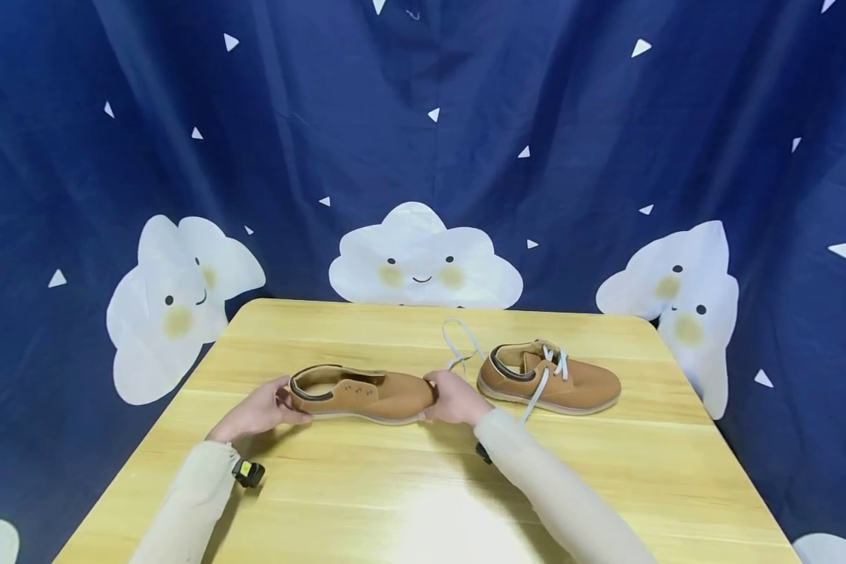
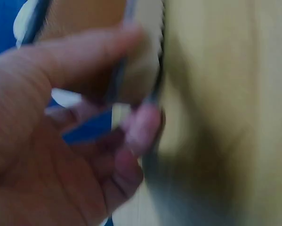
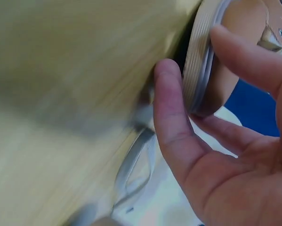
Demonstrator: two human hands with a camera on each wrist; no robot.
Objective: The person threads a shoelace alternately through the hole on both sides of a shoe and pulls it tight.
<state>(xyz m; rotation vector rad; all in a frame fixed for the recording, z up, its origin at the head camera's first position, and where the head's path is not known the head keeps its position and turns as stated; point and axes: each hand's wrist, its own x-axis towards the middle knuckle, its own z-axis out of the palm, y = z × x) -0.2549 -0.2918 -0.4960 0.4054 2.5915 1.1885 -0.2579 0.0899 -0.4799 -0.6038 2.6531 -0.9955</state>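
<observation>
A tan lace-up shoe (image 1: 398,392) with no lace in its eyelets lies lengthwise between both hands, toe to the right. My left hand (image 1: 259,409) grips its heel; in the left wrist view the thumb (image 2: 98,47) presses the side near the pale sole (image 2: 148,28), with fingertips at the bottom edge. My right hand (image 1: 457,398) holds the toe. In the right wrist view its thumb (image 3: 249,56) lies on the toe's side and a finger (image 3: 171,108) reaches under the sole. The left wrist view is blurred.
A matching shoe (image 1: 592,384) stands right of my right hand, toe to the right. A white lace (image 1: 539,392) runs through its eyelets and hangs down its side. More loose lace loops on the wooden table (image 1: 366,493) behind its heel. A blue curtain (image 1: 423,157) hangs behind.
</observation>
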